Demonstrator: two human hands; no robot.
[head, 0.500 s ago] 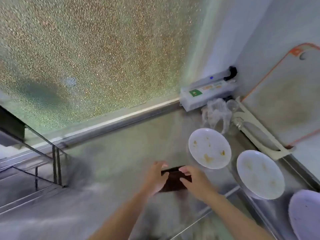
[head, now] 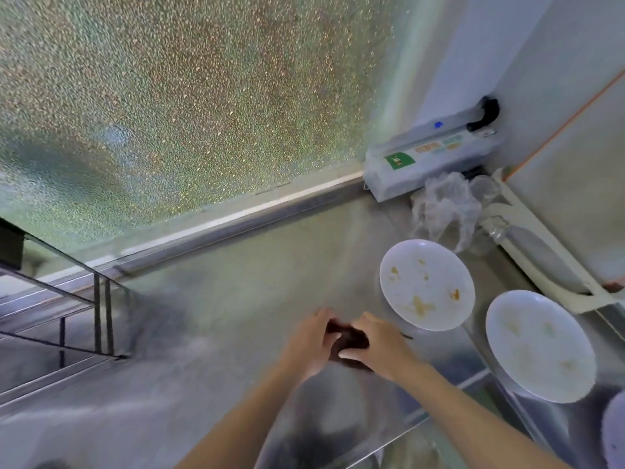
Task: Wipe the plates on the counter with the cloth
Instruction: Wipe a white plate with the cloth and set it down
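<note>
A dark brown cloth (head: pixel 350 340) is bunched between my left hand (head: pixel 313 343) and my right hand (head: pixel 378 345), both gripping it just above the steel counter (head: pixel 236 299). Right of my hands lies a white plate (head: pixel 426 286) with yellow food smears. A second white plate (head: pixel 541 346) with fainter smears sits further right. The edge of a third plate (head: pixel 614 431) shows at the lower right corner. My hands are a little left of the nearest plate and do not touch it.
A frosted window (head: pixel 186 96) rises behind the counter. A white box with a green label (head: pixel 429 160), a crumpled clear bag (head: pixel 446 208) and a cream rack (head: pixel 541 252) crowd the back right corner. A metal rack (head: pixel 61 316) stands at the left.
The cloth was spread flat between my hands; now it is bunched smaller and my hands have closed together over it.
</note>
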